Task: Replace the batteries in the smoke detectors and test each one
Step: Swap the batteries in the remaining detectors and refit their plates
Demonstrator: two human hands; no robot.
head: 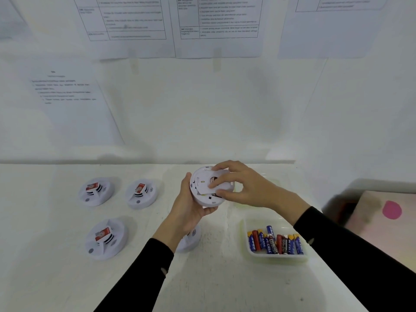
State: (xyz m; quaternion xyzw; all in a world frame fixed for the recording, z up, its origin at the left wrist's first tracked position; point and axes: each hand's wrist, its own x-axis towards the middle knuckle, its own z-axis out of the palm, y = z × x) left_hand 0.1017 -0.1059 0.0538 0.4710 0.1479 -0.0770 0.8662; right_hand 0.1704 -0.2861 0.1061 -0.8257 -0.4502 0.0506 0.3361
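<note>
Smoke detector [202, 183] in left hand [189, 212], right hand [245, 188] on its back

This is looking like a staged test booth: printed instruction sheets [126, 19] are hanging taped to white partition walls [202, 109], and a white desk [56, 278] is carrying smoke detectors [96, 192] in rows and a tray [276, 257] of batteries [275, 243].
</note>
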